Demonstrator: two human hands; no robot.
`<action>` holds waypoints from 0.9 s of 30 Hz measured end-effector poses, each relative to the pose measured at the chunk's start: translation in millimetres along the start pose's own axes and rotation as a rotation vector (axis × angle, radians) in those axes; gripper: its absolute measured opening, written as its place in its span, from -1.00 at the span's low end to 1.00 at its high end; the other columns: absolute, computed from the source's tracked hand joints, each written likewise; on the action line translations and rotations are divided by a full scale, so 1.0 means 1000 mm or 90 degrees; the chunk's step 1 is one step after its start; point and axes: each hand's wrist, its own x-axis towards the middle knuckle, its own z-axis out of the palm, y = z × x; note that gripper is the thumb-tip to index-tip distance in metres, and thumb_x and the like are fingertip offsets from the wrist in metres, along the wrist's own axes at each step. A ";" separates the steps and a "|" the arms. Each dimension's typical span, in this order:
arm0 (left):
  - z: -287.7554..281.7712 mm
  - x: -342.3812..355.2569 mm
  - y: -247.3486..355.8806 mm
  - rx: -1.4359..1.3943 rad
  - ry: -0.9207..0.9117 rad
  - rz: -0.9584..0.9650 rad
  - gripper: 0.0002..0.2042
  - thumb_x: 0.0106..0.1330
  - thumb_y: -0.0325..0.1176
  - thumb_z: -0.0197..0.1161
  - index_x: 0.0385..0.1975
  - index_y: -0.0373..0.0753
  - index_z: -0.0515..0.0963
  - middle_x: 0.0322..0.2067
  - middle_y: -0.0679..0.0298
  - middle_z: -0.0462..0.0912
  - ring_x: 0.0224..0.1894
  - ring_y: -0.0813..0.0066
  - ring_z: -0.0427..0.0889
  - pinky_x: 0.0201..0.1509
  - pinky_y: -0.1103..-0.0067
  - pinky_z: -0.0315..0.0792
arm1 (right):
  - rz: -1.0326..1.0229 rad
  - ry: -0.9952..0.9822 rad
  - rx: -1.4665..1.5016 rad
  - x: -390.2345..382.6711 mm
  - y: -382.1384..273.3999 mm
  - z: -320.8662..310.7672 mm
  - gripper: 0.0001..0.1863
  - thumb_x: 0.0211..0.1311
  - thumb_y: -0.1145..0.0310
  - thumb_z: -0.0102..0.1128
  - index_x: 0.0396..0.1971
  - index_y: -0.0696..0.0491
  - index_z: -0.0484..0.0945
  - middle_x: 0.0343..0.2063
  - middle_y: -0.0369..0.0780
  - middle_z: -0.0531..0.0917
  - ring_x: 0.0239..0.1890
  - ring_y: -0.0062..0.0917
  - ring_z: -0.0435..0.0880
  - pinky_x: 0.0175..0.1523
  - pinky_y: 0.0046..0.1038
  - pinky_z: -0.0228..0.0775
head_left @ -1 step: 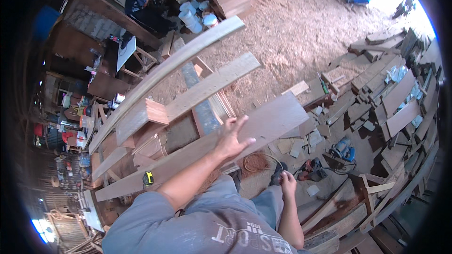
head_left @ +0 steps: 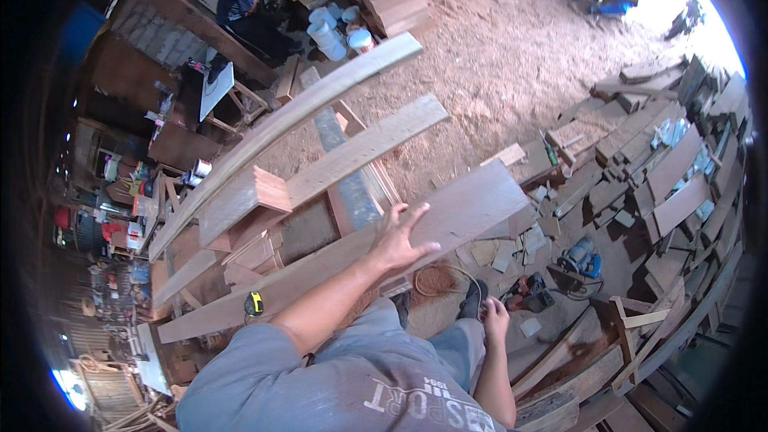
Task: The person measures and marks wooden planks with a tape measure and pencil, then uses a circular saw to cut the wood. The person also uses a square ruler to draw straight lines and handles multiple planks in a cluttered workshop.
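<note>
Since it's long, broad & thin for its length, the wide plank [head_left: 472, 200] should be stiff on edge but may flex a bit lifted flat from one end; prob. fairly heavy, def. awkward for one hand. Wood looks smooth & dry, so slip risk is likely low unless dusty; not fragile overall, though corners could chip. Best hold, I'd judge: both long edges, one hand each side of mid-length, for balance. It lies broad face up in front of the body, over the framework of boards; exact contact underneath is hidden. Long axis runs diag., lower L to upper R of view, w/ the R end pointing outward & away, the L end nearer the body's L side. Approx. parallel beyond it: a long pale beam [head_left: 320, 116], then, between the two, a shorter board [head_left: 384, 140]. Blue power tool [head_left: 582, 260] is on the ground to the R, well apart from the plank.

Hands are apart. L hand [head_left: 400, 242] is on the plank's top face, R of its middle, fingers spread, not gripping. R hand [head_left: 494, 320] is low, off the plank, fingers curled; can't tell if it holds anything. Smallest: yellow-and-black tape measure [head_left: 254, 304], at the plank's near side toward the L end.
</note>
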 end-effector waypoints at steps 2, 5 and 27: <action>-0.018 -0.014 0.012 0.097 -0.051 0.018 0.25 -0.03 0.54 0.54 0.70 0.29 0.07 0.49 -0.28 0.16 0.55 -0.39 0.18 0.61 -0.20 0.07 | -0.043 0.077 0.038 -0.024 0.011 -0.023 -0.65 0.61 0.23 0.28 0.19 0.12 0.69 -0.16 -0.26 0.81 -0.28 -0.60 0.76 -0.20 -0.55 0.57; -0.026 -0.027 -0.010 0.158 -0.060 0.048 0.36 -0.16 0.50 0.61 0.73 0.32 0.00 0.52 -0.32 0.11 0.58 -0.43 0.13 0.62 -0.21 0.05 | -0.066 0.146 0.043 -0.076 0.009 -0.023 -0.64 0.57 0.21 0.33 0.16 0.12 0.69 -0.24 -0.29 0.78 -0.32 -0.63 0.71 -0.25 -0.58 0.50; -0.053 -0.070 -0.012 0.142 0.014 0.048 0.23 -0.25 0.23 0.74 0.61 0.21 0.31 0.52 -0.26 0.19 0.58 -0.27 0.20 0.62 -0.16 0.11 | -0.196 -0.027 -0.376 -0.204 -0.041 0.090 -0.43 0.50 0.05 0.43 0.25 0.20 0.66 0.07 -0.01 0.82 0.15 -0.31 0.81 0.26 -0.31 0.62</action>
